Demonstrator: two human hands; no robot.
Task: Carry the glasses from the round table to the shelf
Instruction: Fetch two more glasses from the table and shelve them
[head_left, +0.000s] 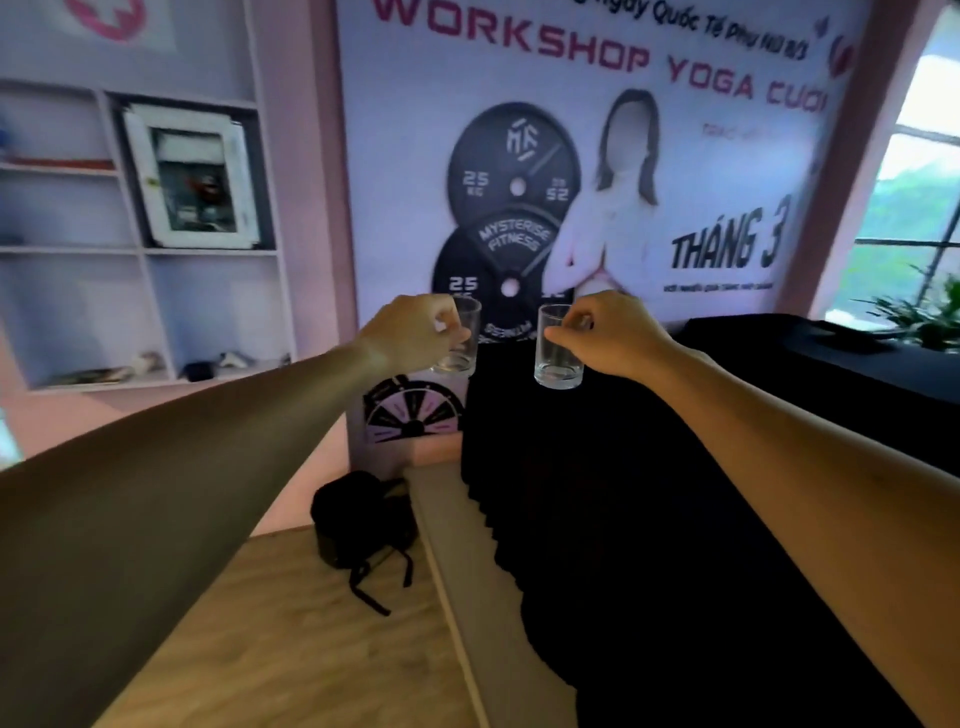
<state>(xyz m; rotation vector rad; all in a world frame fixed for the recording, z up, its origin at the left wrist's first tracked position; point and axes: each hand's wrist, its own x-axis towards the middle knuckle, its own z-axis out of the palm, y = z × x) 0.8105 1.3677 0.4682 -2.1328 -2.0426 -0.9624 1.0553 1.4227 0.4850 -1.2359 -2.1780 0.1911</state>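
Both arms outstretched mid-carry; left hand (415, 332) pinches rim of left glass (460, 338), right hand (608, 332) pinches rim of right glass (558, 348), both hanging upright; shelf (140, 249) far left

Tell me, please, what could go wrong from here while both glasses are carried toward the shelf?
1. Each clear drinking glass, left and right, hangs from a fingertip pinch at its rim; the left hand or right hand could lose its grip and drop one.
2. The black backpack lies on the floor ahead, its straps trailing: a likely trip hazard.
3. The black-draped table stands close on the right; a glass could knock it.
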